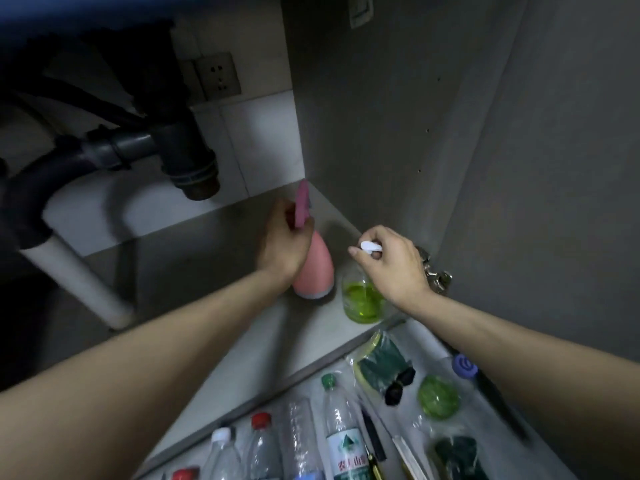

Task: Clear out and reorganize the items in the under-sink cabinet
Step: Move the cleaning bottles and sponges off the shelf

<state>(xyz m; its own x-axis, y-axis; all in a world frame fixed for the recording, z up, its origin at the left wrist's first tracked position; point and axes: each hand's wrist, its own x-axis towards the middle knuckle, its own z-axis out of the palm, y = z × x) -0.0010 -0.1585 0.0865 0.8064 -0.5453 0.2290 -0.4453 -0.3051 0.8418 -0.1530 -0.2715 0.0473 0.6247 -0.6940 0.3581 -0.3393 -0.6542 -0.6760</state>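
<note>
Dim, grainy cabinet interior, light seemingly from behind the camera; edges bend and blur.

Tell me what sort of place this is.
Most likely the inside of an under-sink cabinet, in a kitchen or bathroom. A drain trap hangs overhead, a wall socket sits on the tiled back wall, and a door hinge is fixed to the side panel.

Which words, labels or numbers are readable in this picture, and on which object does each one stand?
"农夫山" in red characters, on the white label of the green-capped water bottle lying on the floor; the last character is cut off by glare and the smaller print below is too blurred to read.
The other plastic bottles show no legible label.
The pink bottle and the pump bottle with green liquid show no text.
The wall socket bears no readable marking.
</note>
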